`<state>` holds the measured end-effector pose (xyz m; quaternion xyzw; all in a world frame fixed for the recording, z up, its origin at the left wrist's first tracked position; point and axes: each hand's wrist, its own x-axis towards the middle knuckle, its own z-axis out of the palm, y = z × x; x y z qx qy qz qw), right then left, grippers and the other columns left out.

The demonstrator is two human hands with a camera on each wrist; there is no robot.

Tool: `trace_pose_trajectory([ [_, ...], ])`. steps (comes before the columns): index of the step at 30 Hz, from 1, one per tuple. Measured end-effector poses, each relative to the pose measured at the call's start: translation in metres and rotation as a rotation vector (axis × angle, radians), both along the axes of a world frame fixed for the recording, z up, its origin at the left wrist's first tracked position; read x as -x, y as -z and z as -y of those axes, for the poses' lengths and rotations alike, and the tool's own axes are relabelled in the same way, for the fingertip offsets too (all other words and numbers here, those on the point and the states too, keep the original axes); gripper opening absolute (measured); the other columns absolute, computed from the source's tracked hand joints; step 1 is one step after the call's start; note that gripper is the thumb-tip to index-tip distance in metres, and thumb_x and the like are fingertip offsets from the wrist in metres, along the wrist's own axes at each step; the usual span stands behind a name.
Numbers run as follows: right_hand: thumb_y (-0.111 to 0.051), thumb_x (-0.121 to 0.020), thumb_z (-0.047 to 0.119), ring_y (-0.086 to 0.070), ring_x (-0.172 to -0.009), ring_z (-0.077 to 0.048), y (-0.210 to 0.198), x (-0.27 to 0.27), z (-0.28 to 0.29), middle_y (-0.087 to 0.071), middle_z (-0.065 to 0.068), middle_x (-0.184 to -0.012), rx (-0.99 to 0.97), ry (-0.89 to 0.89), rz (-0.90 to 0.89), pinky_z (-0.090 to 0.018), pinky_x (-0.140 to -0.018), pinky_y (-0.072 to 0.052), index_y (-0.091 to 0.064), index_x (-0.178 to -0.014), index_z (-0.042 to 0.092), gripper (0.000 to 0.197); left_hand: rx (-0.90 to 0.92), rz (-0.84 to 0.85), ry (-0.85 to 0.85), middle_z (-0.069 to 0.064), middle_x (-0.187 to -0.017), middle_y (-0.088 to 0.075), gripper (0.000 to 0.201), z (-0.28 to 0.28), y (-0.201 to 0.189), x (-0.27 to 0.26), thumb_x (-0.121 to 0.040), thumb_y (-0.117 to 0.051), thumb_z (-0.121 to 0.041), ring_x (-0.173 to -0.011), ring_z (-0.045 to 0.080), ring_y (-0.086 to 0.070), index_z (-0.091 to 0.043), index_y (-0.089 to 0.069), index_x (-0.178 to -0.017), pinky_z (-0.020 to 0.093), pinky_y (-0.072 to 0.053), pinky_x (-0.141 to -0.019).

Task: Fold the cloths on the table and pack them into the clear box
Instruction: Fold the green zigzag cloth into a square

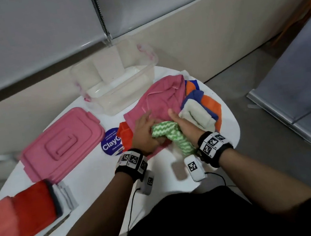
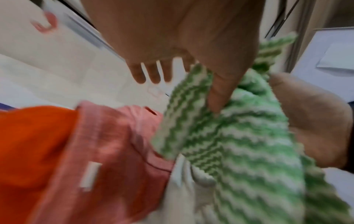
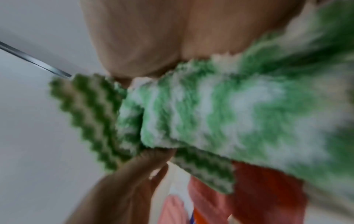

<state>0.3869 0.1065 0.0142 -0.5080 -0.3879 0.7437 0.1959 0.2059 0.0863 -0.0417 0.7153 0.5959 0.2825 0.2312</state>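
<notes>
Both hands hold a green-and-white zigzag cloth point(image 1: 168, 134) just above the cloth pile at the table's middle. My left hand point(image 1: 151, 131) pinches its left edge; the thumb point(image 2: 218, 94) presses into the fabric point(image 2: 229, 144) while three other fingers point(image 2: 151, 74) stretch out. My right hand point(image 1: 177, 123) grips the cloth's right side, and the cloth point(image 3: 220, 115) runs under its palm. Beneath lies a crumpled pink cloth point(image 1: 160, 100) over an orange one point(image 1: 126, 137). The clear box point(image 1: 107, 103) stands open behind the pile, against the wall.
The pink lid point(image 1: 62, 145) lies left of the pile beside a round purple sticker point(image 1: 111, 143). A red-topped stack of folded cloths point(image 1: 26, 211) sits at the near left. White, blue and orange cloths point(image 1: 201, 114) lie at the right, near the round table's edge point(image 1: 234, 129).
</notes>
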Motion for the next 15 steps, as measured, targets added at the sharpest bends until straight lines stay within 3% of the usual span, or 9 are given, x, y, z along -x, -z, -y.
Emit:
trace_pose_trajectory([
  [1,-0.060,-0.079,0.074,-0.060,-0.120,-0.027,0.003,0.008,0.003,-0.064,-0.012,-0.130,0.002,-0.069,-0.020,-0.043,-0.110,-0.040,-0.061,-0.131,0.013,0.080,0.021,0.058,0.031,-0.001,-0.132,-0.060,0.044,0.011,-0.002,0.015,-0.072,-0.071,-0.049,-0.121,0.026,-0.055,-0.029,-0.065,-0.110,0.054,-0.040,-0.106],
  [3,-0.071,-0.061,0.080,-0.059,-0.121,-0.023,0.008,0.024,0.008,-0.062,-0.006,-0.132,-0.132,-0.246,0.050,-0.046,-0.109,-0.042,-0.055,-0.133,0.024,0.093,0.202,0.309,-0.048,-0.018,-0.096,-0.072,0.034,0.040,-0.013,0.044,-0.069,-0.070,-0.049,-0.091,0.007,-0.067,-0.030,-0.069,-0.097,0.035,-0.054,-0.083],
  [5,-0.088,-0.056,0.059,-0.063,-0.114,-0.016,0.008,0.040,0.015,-0.064,0.001,-0.126,-0.283,-0.398,0.145,-0.036,-0.101,-0.050,-0.048,-0.132,0.027,0.091,0.382,0.459,-0.214,-0.013,-0.073,-0.070,0.035,0.066,-0.015,0.071,-0.067,-0.072,-0.045,-0.066,0.006,-0.065,-0.021,-0.069,-0.091,0.028,-0.051,-0.066],
  [7,-0.090,-0.066,0.036,-0.062,-0.107,-0.010,0.007,0.057,0.024,-0.063,0.006,-0.118,-0.448,-0.478,0.211,-0.023,-0.090,-0.050,-0.047,-0.130,0.021,0.079,0.413,0.465,-0.287,-0.008,-0.066,-0.065,0.042,0.091,-0.011,0.097,-0.067,-0.076,-0.044,-0.060,0.011,-0.060,-0.010,-0.062,-0.087,0.030,-0.048,-0.062],
  [8,-0.085,-0.074,0.032,-0.061,-0.105,-0.011,0.010,0.065,0.029,-0.063,0.006,-0.115,-0.504,-0.452,0.241,-0.022,-0.087,-0.049,-0.049,-0.127,0.019,0.066,0.423,0.477,-0.317,-0.006,-0.064,-0.065,0.041,0.101,-0.009,0.109,-0.069,-0.078,-0.041,-0.058,0.013,-0.059,-0.009,-0.060,-0.086,0.030,-0.048,-0.059],
  [11,-0.064,-0.092,0.040,-0.066,-0.102,-0.018,0.018,0.081,0.043,-0.069,0.001,-0.110,-0.419,-0.296,0.204,-0.038,-0.094,-0.053,-0.059,-0.118,0.018,0.034,0.462,0.599,-0.418,0.000,-0.064,-0.070,0.028,0.130,-0.006,0.140,-0.081,-0.079,-0.023,-0.056,0.015,-0.063,-0.007,-0.060,-0.095,0.025,-0.046,-0.056],
  [13,-0.056,-0.095,0.050,-0.070,-0.095,-0.027,0.022,0.087,0.053,-0.072,-0.002,-0.100,-0.364,-0.277,0.234,-0.043,-0.091,-0.055,-0.065,-0.112,0.013,0.041,0.455,0.651,-0.473,0.000,-0.069,-0.071,0.028,0.148,-0.006,0.156,-0.080,-0.080,-0.025,-0.059,0.013,-0.066,-0.010,-0.061,-0.097,0.022,-0.044,-0.057],
  [15,-0.059,-0.091,0.053,-0.072,-0.088,-0.020,0.027,0.090,0.063,-0.074,0.004,-0.096,-0.339,-0.308,0.220,-0.040,-0.083,-0.056,-0.067,-0.109,0.014,0.044,0.460,0.729,-0.522,0.001,-0.077,-0.072,0.025,0.163,-0.004,0.167,-0.075,-0.078,-0.022,-0.067,0.012,-0.066,-0.013,-0.062,-0.092,0.022,-0.044,-0.061],
])
